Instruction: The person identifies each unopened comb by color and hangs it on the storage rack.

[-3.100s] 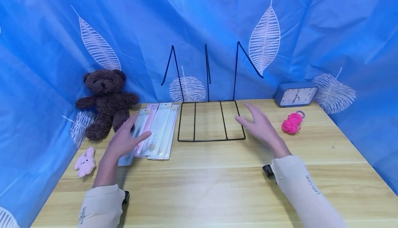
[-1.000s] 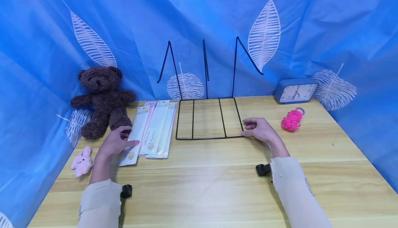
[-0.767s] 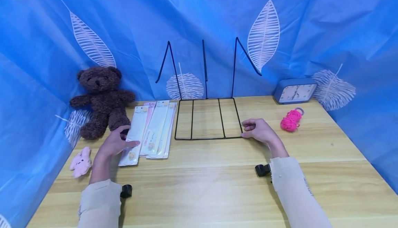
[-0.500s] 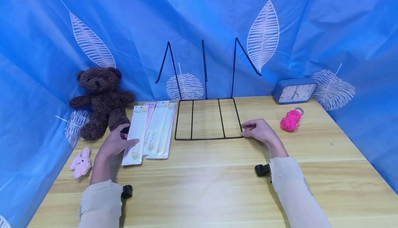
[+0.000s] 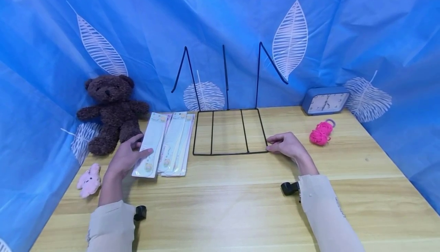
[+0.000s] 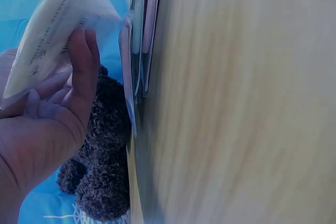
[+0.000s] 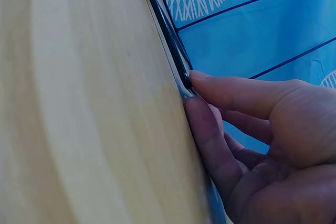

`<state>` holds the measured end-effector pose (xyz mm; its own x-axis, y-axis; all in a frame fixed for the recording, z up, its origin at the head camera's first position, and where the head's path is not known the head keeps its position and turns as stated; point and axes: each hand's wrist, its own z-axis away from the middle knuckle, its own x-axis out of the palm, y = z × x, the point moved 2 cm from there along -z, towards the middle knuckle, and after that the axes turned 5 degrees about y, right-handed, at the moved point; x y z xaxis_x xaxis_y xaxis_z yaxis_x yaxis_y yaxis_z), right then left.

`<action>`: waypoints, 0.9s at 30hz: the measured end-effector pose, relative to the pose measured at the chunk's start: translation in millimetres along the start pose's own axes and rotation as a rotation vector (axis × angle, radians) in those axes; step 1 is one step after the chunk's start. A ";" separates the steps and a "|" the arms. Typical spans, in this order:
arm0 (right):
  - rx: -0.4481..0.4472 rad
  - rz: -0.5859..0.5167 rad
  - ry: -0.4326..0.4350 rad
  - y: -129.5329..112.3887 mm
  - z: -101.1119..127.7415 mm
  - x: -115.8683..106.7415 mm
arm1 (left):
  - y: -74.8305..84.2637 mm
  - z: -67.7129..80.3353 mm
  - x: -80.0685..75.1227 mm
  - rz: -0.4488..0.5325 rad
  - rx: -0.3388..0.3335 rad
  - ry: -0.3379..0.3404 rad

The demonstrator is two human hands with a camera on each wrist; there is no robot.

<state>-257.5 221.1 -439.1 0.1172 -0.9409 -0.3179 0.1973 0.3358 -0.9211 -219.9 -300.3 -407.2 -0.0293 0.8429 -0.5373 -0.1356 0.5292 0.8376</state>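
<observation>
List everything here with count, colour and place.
Held packet: 1, white, left of centre
Other packets: several, white and pink, beside it
Teddy bear: 1, brown, back left
Small plush: 1, pink, left edge
Wire rack: 1, black, back centre
Clock: 1, blue, back right
Yarn: 1, pink, before clock
Table: 1, tan, below
Backdrop: 1, blue-white, behind
Cameras: 2, black, wrists
Sleeves: 2, white, forearms
Left hand: 1, bare, gripping packet
Right hand: 1, bare, pinching rack corner
</observation>
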 end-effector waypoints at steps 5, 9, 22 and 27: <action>-0.008 0.024 -0.001 -0.4 0.1 0.7 | 4.4 1.5 0.8 0.071 0.036 0.019; -0.011 0.035 0.002 -0.9 0.8 0.7 | 10.6 2.0 2.8 0.169 0.052 0.027; -0.058 0.021 0.009 -0.6 1.7 -2.9 | 34.9 8.3 5.4 0.182 0.041 0.062; -0.079 0.017 0.002 -1.0 1.9 -0.8 | 40.0 11.3 6.7 0.251 0.064 0.045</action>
<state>-255.9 221.6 -437.5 0.1174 -0.9353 -0.3337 0.1174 0.3468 -0.9306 -214.4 -272.4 -376.3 -0.0985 0.9441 -0.3145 -0.0557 0.3103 0.9490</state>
